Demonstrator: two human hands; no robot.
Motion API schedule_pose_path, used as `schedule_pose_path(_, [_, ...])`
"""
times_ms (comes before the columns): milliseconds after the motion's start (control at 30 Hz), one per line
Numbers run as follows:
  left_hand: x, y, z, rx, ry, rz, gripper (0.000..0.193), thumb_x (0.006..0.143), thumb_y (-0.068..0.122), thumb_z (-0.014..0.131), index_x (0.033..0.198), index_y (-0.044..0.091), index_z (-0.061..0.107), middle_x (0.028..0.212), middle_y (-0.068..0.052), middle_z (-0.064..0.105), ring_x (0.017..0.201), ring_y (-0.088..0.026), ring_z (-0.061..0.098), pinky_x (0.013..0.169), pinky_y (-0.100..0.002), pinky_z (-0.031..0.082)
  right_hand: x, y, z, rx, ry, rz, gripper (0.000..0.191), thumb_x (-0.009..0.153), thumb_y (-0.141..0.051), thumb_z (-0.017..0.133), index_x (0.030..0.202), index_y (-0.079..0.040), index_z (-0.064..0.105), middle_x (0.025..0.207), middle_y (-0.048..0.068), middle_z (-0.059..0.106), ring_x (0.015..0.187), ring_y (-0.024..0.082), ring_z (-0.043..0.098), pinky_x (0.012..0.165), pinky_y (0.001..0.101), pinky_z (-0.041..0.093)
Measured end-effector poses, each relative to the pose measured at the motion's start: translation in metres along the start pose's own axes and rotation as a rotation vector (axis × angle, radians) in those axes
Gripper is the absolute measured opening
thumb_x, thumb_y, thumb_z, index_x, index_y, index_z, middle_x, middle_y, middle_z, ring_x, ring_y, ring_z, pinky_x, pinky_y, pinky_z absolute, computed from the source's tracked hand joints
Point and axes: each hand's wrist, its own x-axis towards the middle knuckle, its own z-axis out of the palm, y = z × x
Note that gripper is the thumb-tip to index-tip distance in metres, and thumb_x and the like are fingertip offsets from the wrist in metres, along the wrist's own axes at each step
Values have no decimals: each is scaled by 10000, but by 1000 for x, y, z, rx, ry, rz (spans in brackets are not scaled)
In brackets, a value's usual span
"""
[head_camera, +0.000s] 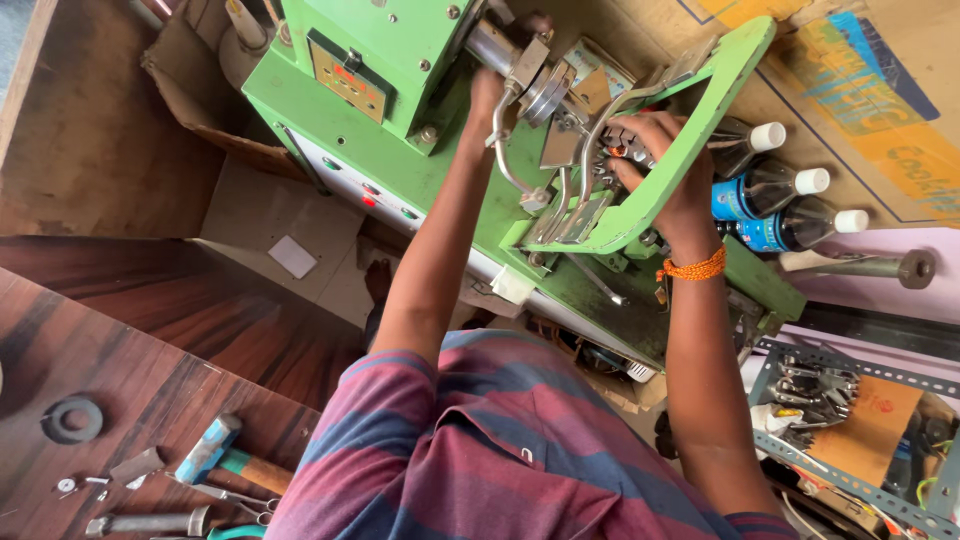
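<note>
While the left hand (487, 100) grips the lever (505, 150), the right hand (655, 160) pinches small parts (618, 150) inside the green machine (400, 150); fingers could get caught.

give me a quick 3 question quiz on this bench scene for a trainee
1. True or false: the right hand is down on the wooden table with the hammer.
2. What colour is the machine that both hands work at? A red, B green, C grey
3. What does the left hand grip?

Key
1. False: it is at the machine's green frame.
2. B
3. A bent metal lever beside the machine's shaft.
</note>
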Motion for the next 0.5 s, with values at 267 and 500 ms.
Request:
schedule_pose_path(267, [-98, 40, -46, 771, 30, 444, 396, 1068, 380, 545, 1200, 20, 643, 918, -109, 657, 841, -198, 581, 811, -347, 473, -3, -2, 4, -43, 21, 8, 460, 829, -66, 861, 1261, -88, 705, 1167, 112, 681, 1081, 348, 642, 955, 447, 513])
schedule_pose_path(500, [-117, 74, 3, 908, -59, 980, 269, 984, 104, 664, 1253, 114, 674, 957, -47, 687, 885, -275, 585, 937, -440, 383, -1, -2, 4, 22, 48, 29, 442, 835, -46, 844, 1249, -50, 690, 1183, 132, 692, 1099, 348, 652, 959, 441, 520])
